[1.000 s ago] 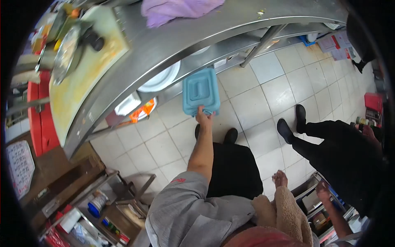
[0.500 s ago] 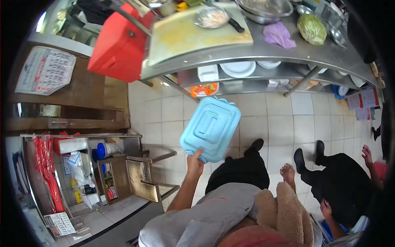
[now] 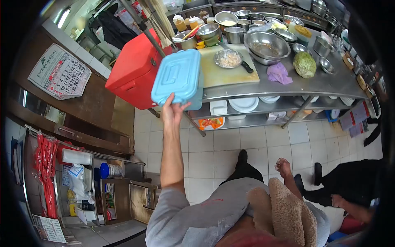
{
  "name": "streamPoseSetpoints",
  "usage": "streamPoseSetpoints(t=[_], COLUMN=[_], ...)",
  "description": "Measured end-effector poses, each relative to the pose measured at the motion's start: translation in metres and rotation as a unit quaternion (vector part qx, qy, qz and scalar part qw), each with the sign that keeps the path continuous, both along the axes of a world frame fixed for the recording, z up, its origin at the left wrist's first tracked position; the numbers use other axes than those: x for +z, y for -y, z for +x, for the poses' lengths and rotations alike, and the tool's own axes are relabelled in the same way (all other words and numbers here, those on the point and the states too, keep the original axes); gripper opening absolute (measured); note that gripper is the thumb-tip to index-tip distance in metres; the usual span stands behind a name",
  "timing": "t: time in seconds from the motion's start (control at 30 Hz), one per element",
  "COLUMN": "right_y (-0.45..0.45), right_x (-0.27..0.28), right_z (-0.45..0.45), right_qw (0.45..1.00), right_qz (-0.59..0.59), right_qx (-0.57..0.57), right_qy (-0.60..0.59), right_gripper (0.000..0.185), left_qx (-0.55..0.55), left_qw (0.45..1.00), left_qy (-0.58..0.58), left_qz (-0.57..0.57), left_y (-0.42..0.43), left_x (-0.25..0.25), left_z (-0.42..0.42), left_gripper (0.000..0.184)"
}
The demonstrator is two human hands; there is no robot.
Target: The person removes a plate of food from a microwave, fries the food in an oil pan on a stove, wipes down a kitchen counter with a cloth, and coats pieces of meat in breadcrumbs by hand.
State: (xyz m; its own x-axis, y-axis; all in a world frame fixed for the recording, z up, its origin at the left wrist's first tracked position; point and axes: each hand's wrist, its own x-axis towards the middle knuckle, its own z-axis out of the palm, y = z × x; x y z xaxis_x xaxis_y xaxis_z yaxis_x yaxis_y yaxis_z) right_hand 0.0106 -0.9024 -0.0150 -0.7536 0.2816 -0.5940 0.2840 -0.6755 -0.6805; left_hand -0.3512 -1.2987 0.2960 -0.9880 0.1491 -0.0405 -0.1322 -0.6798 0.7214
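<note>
My left hand (image 3: 173,110) is stretched forward and closed on the near edge of a light-blue plastic storage box (image 3: 196,88) with a moulded lid, its thumb over the rim. The box is at the left end of the steel counter, covering part of the cutting board; I cannot tell whether it rests there. On the board (image 3: 210,76) sit a metal bowl of pale shredded food (image 3: 228,59) and a knife with a black handle (image 3: 247,67). My right hand (image 3: 283,165) hangs low at my side, fingers curled in, whitish residue on them, nothing visible in it.
A red cooler box (image 3: 133,74) stands left of the counter (image 3: 296,84). Farther along are a large steel bowl (image 3: 267,46), a purple cloth (image 3: 279,74) and a cabbage (image 3: 305,64). Plates (image 3: 243,104) fill the shelf below. Another person's dark-clad legs (image 3: 349,177) are at right.
My left hand has carried the blue box forward and left, from above the floor to the counter's left end. My view has tilted up, showing more of the counter. My right hand stays low.
</note>
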Motion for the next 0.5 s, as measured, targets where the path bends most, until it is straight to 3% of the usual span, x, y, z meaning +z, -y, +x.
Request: streamPoseSetpoints(t=[0.07,0.13,0.2,0.27,0.3,0.4,0.5], right_y=[-0.009,-0.018,-0.025,-0.031,-0.035,-0.047,-0.060], right_x=[-0.005,-0.014,-0.005,0.001,0.007,0.018,0.009], right_z=[-0.024,-0.052,-0.088,-0.119,-0.138,-0.187,-0.214], right_qw=[1.000,0.998,0.998,0.995,0.997,0.995,0.998], right_qz=[-0.002,-0.014,-0.043,-0.095,0.010,0.049,-0.007], right_qx=[0.002,-0.009,-0.012,-0.024,0.041,0.053,0.048], right_qy=[-0.003,0.057,0.045,0.027,0.060,0.073,0.031], right_gripper=[0.013,0.013,0.013,0.013,0.010,0.008,0.015], left_qx=[-0.014,0.026,0.069,0.213,0.221,0.280,0.265], left_qw=[1.000,0.999,0.996,0.964,0.963,0.937,0.933], left_qy=[0.016,0.029,0.053,0.138,0.139,0.111,0.118], left_qz=[0.013,0.010,0.008,-0.077,-0.074,-0.179,-0.212], left_y=[-0.009,-0.030,-0.041,-0.040,-0.040,-0.028,-0.014], left_x=[-0.023,-0.008,0.001,0.001,0.005,0.010,0.012], left_z=[-0.059,-0.075,-0.096,-0.117,-0.126,-0.146,-0.162], left_gripper=[0.026,0.022,0.018,0.017,0.017,0.016,0.006])
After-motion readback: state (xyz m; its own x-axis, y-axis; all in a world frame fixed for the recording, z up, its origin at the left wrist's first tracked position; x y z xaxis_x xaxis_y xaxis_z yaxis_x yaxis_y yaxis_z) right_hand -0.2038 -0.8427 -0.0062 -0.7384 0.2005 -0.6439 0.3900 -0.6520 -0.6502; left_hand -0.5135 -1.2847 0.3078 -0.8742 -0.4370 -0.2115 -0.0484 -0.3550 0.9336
